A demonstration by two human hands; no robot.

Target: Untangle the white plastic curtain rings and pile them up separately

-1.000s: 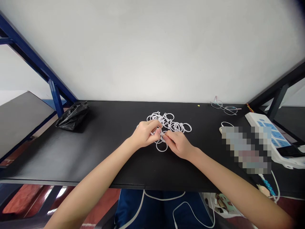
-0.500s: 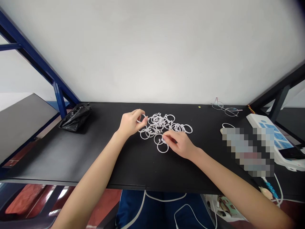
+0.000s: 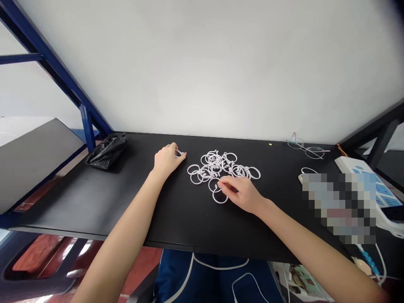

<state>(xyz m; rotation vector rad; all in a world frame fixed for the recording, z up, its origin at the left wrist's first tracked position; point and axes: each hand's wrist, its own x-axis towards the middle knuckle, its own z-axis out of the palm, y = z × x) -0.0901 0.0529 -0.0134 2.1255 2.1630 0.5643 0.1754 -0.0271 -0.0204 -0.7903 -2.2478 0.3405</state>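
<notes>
Left hand (image 3: 166, 160) pinches a single ring (image 3: 180, 153), held just left of the ring pile (image 3: 225, 167) on the black bench (image 3: 126, 198). Right hand (image 3: 242, 192) (fingertips together) grips the nearest ring (image 3: 217, 187) at the pile's front edge.

Left of the pile of rings (image 3: 221, 166), the left hand (image 3: 166, 159) closes over a ring (image 3: 179, 153), hiding most of it. Right of the pile, a pixelated patch (image 3: 339, 208) blots out part of the power strip (image 3: 383, 191), which the frame edge also cuts. Whether the right hand (image 3: 243, 193) grips anything is unclear.
</notes>
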